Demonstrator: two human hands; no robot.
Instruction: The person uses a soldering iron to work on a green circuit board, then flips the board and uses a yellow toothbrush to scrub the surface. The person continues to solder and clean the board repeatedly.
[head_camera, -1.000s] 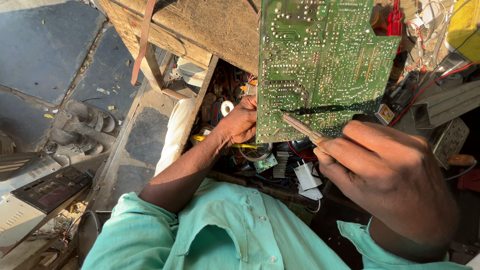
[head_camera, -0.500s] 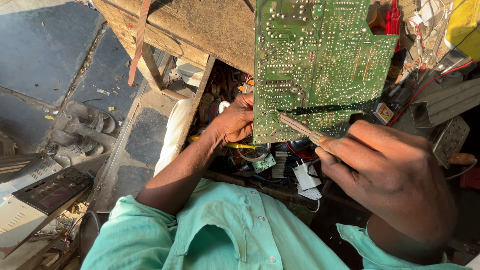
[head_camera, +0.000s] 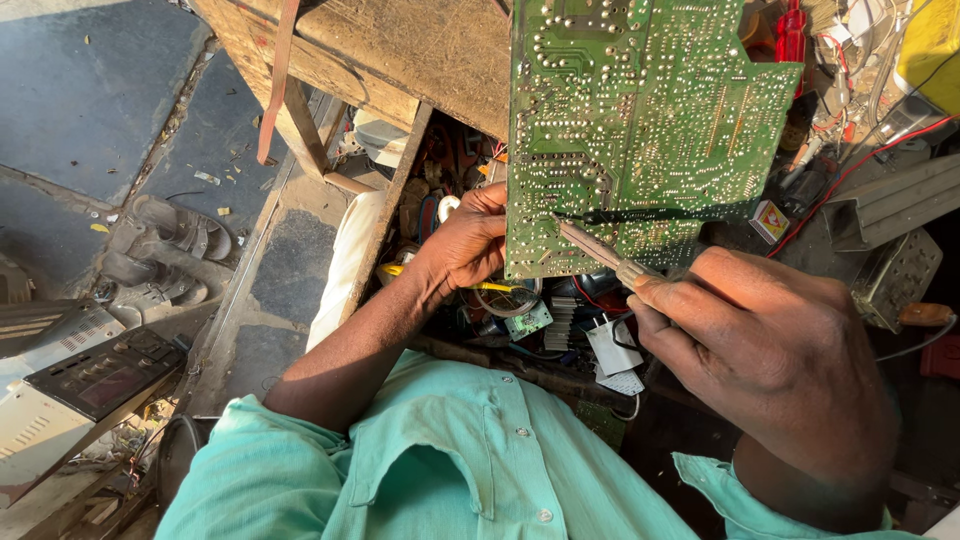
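Pinching a circuit board (head_camera: 640, 130) and probe (head_camera: 600, 250) above a cluttered wooden bench (head_camera: 420, 50) on stone floor (head_camera: 90, 90)

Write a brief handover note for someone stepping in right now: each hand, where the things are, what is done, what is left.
Left hand: grips the lower left edge of the green circuit board, held upright, solder side facing you.
Right hand: holds a soldering iron, tip touching the board's lower left area.
Below: loose parts and wires in the wooden workbench.
Done: iron placed on the board.
Left: whether the joint is finished cannot be told.
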